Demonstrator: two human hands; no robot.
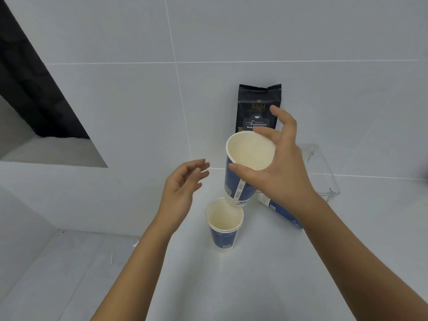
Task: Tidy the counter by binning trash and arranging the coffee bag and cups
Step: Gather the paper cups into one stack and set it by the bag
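My right hand (280,172) grips a blue paper cup (238,181) by its rim, tilted, its base just over the mouth of a nested pair of blue cups (223,230) standing upright on the white counter (254,286). My left hand (183,188) hovers empty to the left of the cups, fingers loosely curled apart. A dark coffee bag (258,105) stands upright against the tiled wall behind. Another blue cup (278,208) lies on its side under my right wrist, partly hidden.
A clear plastic container (324,172) lies on the counter to the right, by the wall. A recessed niche (46,149) opens in the wall at the left. The counter edge drops to a lower surface at the left.
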